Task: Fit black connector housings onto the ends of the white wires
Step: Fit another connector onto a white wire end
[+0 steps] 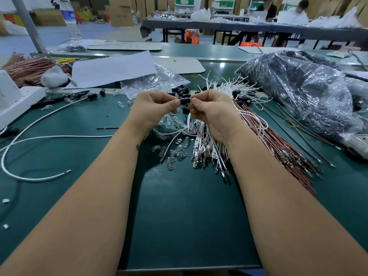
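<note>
A small black connector housing is held above the green table between both hands. My left hand pinches its left end with thumb and fingers. My right hand pinches a white wire right at the housing's right end; the wire hangs down from the fingers. A bundle of white wires with metal terminals lies under my right wrist. Loose black housings are heaped just beyond my hands. The joint between wire and housing is hidden by my fingertips.
Small clear glass bulbs are scattered below my hands. Red-brown wires fan out to the right, next to a big plastic bag of dark parts. A long white cable loops at the left. A water bottle stands far left.
</note>
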Available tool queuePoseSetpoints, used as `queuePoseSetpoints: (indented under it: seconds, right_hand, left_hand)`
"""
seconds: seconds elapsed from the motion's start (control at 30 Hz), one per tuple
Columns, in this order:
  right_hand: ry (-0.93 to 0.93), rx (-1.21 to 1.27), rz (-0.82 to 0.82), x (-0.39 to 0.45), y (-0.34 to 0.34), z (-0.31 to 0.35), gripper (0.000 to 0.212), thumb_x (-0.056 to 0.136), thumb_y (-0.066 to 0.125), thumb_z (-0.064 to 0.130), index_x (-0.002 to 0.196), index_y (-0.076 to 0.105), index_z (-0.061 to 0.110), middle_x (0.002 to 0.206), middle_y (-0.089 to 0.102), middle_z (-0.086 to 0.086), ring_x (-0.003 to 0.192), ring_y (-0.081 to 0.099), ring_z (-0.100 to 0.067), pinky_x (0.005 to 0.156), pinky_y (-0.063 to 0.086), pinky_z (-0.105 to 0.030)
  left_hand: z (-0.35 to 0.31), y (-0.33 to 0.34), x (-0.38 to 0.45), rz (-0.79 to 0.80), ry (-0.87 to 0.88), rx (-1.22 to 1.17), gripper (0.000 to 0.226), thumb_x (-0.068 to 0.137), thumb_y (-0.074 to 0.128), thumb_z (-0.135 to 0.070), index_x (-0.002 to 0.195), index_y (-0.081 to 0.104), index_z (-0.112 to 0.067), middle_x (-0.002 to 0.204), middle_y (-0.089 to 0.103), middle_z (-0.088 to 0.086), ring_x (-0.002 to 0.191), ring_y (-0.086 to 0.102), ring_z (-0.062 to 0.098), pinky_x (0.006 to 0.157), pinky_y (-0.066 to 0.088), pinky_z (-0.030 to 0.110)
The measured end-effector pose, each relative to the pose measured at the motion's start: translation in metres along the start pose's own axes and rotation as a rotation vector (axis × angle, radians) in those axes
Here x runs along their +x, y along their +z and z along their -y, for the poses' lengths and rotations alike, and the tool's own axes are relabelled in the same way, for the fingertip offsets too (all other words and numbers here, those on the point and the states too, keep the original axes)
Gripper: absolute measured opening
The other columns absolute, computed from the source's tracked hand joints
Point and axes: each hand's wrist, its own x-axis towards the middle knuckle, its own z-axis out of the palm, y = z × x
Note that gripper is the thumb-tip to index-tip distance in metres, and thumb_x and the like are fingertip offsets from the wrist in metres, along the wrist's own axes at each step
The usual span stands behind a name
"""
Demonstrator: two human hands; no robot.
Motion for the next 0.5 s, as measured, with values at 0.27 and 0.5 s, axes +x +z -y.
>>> queuePoseSetpoints:
  seconds: [0.27,0.5]
  right_hand:
    - [-0.074,-0.077,0.045,0.0027,-0.0025,-0.0058,0.022,0.09,0.057,-0.009,0.077,0.059,0.008,0.066,0.062,-0.004,0.061,0.059,-0.015,0.059,0.051,-0.025]
    - [-0.115,-0.054,0.066,0.002,-0.0028,-0.0065,0.017,0.089,0.059,-0.007,0.08,0.06,0.007,0.063,0.063,-0.002,0.059,0.057,-0.014,0.056,0.05,-0.023]
  left_hand:
    - [0.0048,0.0013,0.0018,0.037,-0.003,0.012,0.005,0.084,0.072,-0.01,0.08,0.071,-0.014,0.056,0.067,-0.008,0.046,0.05,-0.003,0.049,0.038,0.008]
    - [0.0043,0.0026,0.0008,0.04,-0.019,-0.046,0.005,0.085,0.07,-0.01,0.081,0.069,-0.012,0.054,0.066,-0.008,0.046,0.052,-0.004,0.047,0.036,0.004]
